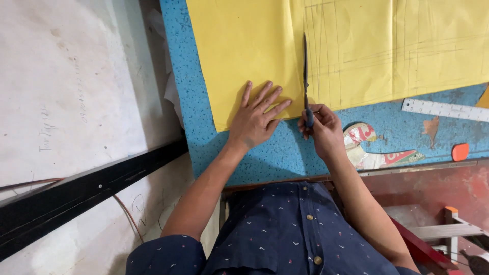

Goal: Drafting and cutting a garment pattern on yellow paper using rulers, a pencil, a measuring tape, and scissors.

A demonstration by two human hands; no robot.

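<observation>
A large yellow paper sheet (pixel 244 46) with pencil lines drawn on its right part lies on a blue speckled table (pixel 285 153). My left hand (pixel 257 119) lies flat with fingers spread on the sheet's near edge. My right hand (pixel 321 127) grips the handles of dark scissors (pixel 305 71), whose long blades point away from me into the sheet, just right of my left hand and along a drawn line.
A white ruler (pixel 443 109) lies at the right on the table. An orange chalk piece (pixel 460 152) sits near the right edge, and torn sticker remains (pixel 374 153) show by my right wrist. A black bar (pixel 91 191) crosses the white surface to the left.
</observation>
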